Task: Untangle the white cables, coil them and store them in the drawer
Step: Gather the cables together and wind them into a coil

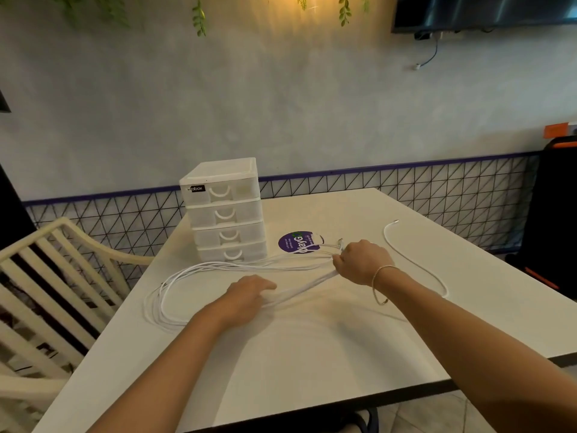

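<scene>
Here, a smooth matte white square counter point(312, 354) carries everything. Beyond the left hand point(246, 295) stands a translucent white plastic four-drawer box point(224, 210), all drawers closed, curved handles showing. Thin glossy white cables point(175, 285) loop left of that hand and run bundled to the right hand point(362, 260); both hands grip the bundle, fingertips hidden. One stray white cable point(415, 260) curves beyond the right wrist. A round purple sticker point(296, 242) is partly covered by cable, its print unreadable.

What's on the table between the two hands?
In the head view, a bundle of thin white cables stretches from the left hand to the right hand over the white table.
</scene>
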